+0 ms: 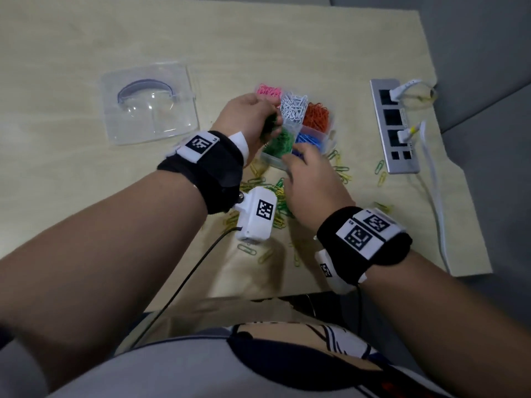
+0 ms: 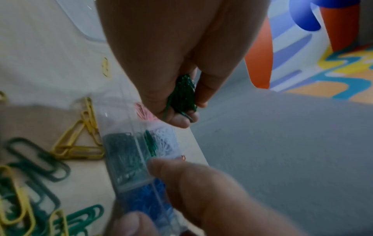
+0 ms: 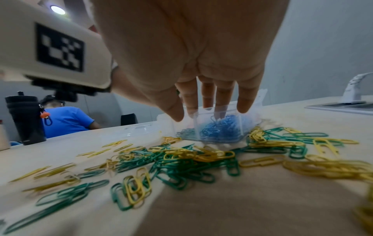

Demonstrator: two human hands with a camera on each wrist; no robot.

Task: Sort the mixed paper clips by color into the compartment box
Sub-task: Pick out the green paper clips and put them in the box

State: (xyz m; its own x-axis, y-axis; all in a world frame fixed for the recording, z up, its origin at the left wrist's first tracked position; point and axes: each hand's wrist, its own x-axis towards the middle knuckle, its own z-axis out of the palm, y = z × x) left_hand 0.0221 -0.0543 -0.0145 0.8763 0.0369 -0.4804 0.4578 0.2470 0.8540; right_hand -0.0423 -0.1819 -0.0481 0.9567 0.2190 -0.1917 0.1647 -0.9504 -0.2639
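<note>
**Green clips going in; box steadied**

My left hand (image 1: 244, 116) hovers over the compartment box (image 1: 330, 122), fingers curled round a bunch of green clips (image 2: 182, 95), I judge to drop them in the green cell. My right hand (image 1: 309, 179), fingers straight, rests on the box's near edge, likely bracing it. Unsorted green and yellow clips (image 3: 181, 162) lie just in front of the box. No legible writing; the wristbands show only square coded markers.
</note>
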